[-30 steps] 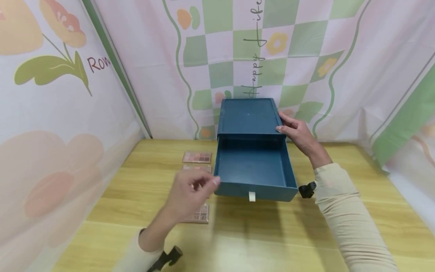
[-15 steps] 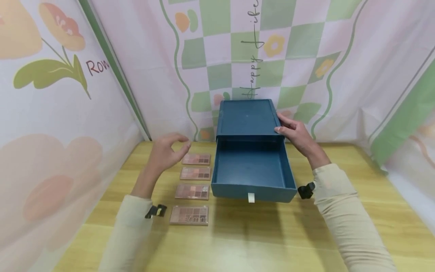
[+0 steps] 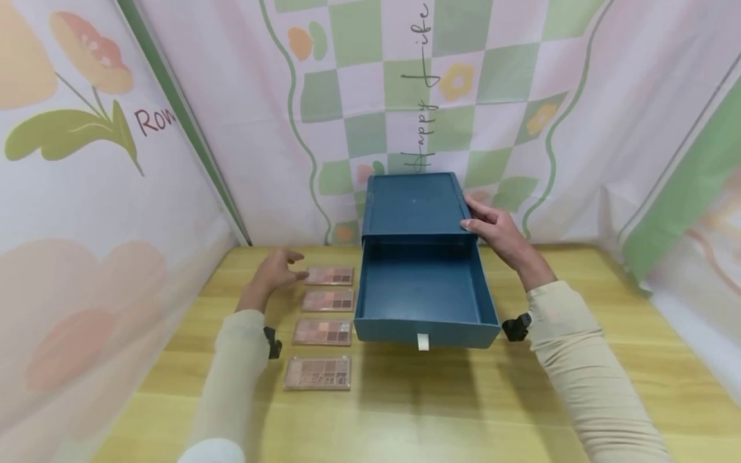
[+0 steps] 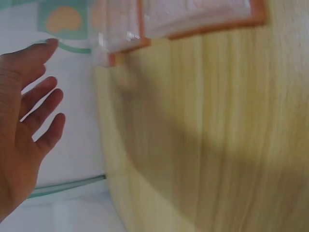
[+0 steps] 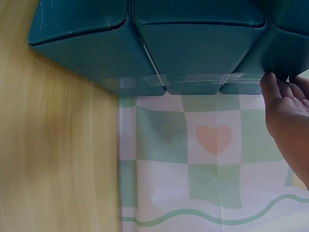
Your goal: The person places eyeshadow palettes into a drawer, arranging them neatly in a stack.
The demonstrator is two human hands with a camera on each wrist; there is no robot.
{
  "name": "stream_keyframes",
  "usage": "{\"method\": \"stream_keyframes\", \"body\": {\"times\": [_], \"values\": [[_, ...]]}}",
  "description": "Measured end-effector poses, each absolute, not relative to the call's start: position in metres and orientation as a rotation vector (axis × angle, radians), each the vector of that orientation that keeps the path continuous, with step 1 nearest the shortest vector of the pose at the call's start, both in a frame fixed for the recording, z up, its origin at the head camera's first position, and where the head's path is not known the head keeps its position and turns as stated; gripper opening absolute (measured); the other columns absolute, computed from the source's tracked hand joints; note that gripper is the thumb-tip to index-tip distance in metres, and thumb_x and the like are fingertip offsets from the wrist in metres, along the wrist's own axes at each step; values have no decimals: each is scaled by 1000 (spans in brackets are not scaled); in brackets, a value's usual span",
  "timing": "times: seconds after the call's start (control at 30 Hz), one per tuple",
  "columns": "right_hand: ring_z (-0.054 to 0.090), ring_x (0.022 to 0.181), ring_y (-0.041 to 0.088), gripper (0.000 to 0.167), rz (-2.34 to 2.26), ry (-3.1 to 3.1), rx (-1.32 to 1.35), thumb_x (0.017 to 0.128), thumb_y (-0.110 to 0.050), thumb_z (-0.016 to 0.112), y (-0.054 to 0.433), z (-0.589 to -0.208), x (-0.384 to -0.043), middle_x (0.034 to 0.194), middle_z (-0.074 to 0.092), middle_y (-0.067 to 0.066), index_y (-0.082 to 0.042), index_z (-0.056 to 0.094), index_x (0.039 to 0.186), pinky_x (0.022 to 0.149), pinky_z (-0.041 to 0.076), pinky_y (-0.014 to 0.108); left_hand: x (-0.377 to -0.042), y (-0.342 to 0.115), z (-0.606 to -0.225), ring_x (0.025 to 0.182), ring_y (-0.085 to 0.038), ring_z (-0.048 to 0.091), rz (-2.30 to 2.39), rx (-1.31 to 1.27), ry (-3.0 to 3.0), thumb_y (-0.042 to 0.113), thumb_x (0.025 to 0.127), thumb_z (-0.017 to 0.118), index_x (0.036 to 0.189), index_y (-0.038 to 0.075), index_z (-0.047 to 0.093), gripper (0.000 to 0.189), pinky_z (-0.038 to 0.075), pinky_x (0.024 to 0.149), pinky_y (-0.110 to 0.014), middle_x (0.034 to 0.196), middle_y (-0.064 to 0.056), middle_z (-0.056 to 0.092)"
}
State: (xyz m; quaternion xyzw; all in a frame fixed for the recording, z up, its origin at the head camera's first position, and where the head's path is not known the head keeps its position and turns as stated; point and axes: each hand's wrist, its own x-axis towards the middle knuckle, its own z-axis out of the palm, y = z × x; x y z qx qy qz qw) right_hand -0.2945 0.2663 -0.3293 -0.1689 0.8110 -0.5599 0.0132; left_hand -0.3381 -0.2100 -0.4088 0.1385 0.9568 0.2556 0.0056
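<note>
My left hand (image 3: 278, 269) is beside the farthest eyeshadow palette (image 3: 330, 276), its thumb close to the palette's left end; whether they touch I cannot tell. Loosely spread fingers show in the left wrist view, with nothing between them. A dark blue drawer unit (image 3: 415, 204) stands by the back curtain, and its top drawer (image 3: 425, 283) is pulled far out with nothing inside. On the unit's upper right edge rests my right hand (image 3: 500, 238), thumb toward the front. The right wrist view shows its fingers against the side of the stacked, taped unit (image 5: 193, 53).
More palettes lie in a column toward me: a second (image 3: 328, 300), a third (image 3: 321, 332) and the nearest (image 3: 318, 373). A white pull tab (image 3: 423, 342) hangs on the drawer front. Patterned curtains (image 3: 324, 96) border the wooden table (image 3: 417, 424).
My left hand has moved from the drawer's front left corner, leftward and back, then down to the farthest palette. The right hand stays on the unit.
</note>
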Motion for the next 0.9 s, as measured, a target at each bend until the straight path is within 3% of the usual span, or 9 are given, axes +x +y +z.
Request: {"method": "stream_keyframes", "body": {"times": [0.47, 0.9], "values": [[19, 157, 34, 66, -1831, 2525, -536, 105, -24, 53, 266, -327, -296, 170, 16, 15, -13, 21, 162, 95, 40, 0, -371, -197, -433, 145, -45, 42, 885, 367, 2780, 18, 85, 81, 149, 1, 47, 73, 34, 122, -56, 154, -27, 45], [20, 156, 38, 65, -1874, 2485, -568, 105, -18, 52, 262, -336, -295, 170, 17, 18, -8, 22, 161, 96, 42, 1, -377, -193, -451, 141, -42, 48, 893, 370, 2709, 9, 84, 80, 144, 0, 52, 67, 39, 120, -52, 150, -24, 52]]}}
